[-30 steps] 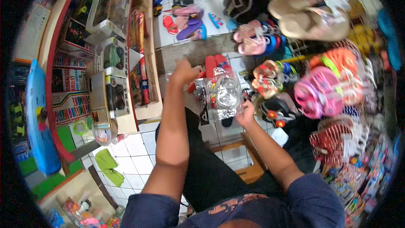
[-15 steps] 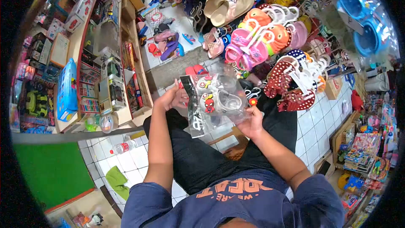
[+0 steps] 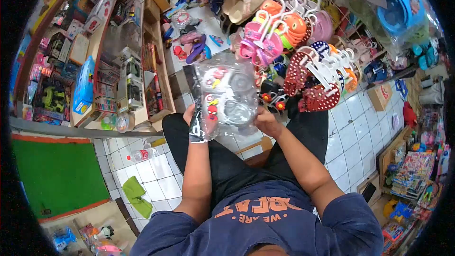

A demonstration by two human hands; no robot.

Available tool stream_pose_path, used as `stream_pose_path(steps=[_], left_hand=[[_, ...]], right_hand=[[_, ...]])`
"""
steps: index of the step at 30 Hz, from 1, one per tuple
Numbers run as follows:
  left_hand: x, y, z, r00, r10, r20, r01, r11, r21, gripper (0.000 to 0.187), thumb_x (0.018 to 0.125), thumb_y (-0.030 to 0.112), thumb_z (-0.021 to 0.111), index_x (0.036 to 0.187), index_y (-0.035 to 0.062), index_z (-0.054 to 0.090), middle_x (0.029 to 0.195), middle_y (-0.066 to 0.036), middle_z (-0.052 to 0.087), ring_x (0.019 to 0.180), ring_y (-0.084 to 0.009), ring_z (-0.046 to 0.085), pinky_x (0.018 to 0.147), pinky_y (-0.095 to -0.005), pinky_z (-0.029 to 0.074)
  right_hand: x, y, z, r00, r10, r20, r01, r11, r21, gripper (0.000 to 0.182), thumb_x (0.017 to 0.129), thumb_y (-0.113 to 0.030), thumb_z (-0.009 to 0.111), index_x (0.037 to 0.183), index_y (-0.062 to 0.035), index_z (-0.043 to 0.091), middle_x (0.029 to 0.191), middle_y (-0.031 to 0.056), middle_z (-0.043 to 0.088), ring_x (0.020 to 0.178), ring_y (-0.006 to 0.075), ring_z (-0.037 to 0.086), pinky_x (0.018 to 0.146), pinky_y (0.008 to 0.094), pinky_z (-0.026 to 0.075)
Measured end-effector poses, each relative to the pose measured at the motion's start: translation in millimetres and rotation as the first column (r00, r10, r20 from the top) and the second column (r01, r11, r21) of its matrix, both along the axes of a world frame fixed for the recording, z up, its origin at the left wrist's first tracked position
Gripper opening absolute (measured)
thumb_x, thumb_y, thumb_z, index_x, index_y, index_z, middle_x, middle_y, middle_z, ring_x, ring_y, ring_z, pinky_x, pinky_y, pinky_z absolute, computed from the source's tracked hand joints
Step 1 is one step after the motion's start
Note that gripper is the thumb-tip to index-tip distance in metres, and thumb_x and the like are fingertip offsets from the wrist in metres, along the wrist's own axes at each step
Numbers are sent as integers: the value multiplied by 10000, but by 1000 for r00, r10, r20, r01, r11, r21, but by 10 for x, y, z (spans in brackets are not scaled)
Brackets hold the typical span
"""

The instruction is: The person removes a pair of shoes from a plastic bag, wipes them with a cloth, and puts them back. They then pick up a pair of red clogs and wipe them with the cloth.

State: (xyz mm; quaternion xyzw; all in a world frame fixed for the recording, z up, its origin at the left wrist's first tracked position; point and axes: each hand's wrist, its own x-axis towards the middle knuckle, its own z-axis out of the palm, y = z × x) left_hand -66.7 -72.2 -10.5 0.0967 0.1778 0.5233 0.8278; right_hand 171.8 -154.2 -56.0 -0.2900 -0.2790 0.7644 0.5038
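Observation:
A clear plastic bag (image 3: 225,102) holds a pair of grey-white clogs with red cartoon figures on them, raised in front of my lap. My left hand (image 3: 189,115) grips the bag's left edge, its fingers partly hidden behind the dark printed strip. At the bag's lower right side, my right hand (image 3: 268,122) pinches the plastic. Just right of the bag are red polka-dot shoes (image 3: 297,73) on white hangers, and pink sandals (image 3: 259,42) hang above them.
Shelves of boxed toys (image 3: 83,85) stand on the left. Blue clogs (image 3: 395,12) in plastic hang at the upper right. A bottle (image 3: 142,155) and green cloth (image 3: 136,195) lie on the tiled floor. Magazines (image 3: 413,173) fill a rack at right.
The bag has moved left and now faces the camera more squarely, with both clogs showing. My right hand has shifted left with it. The view has moved slightly.

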Motion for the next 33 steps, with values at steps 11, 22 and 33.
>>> stream_pose_path(steps=[11,22,33], left_hand=[[-32,253,-268,898,3,-441,57,991,123,489,961,315,465,1322,-7,539,1230,-159,631,1095,-284,626,966,-443,494],[92,244,-1241,884,-214,-415,305,938,166,544,980,351,470,1422,37,428,1371,-147,537,1237,-262,542,1079,-418,421],[-28,413,-776,962,-272,-30,274,954,124,596,960,390,479,1444,51,399,1424,-150,486,1282,-273,500,1100,-441,397]], right_hand=[[51,-50,174,988,-154,18,155,973,-172,618,917,-553,565,1332,-101,487,1207,57,619,1066,202,615,856,414,494],[-437,-36,401,973,-113,202,191,885,-426,521,957,-466,587,1258,-52,488,1155,115,642,898,232,692,642,387,609],[-161,-170,-33,806,137,576,184,866,-464,396,994,-369,531,1208,-45,609,862,146,713,541,184,660,509,279,540]])
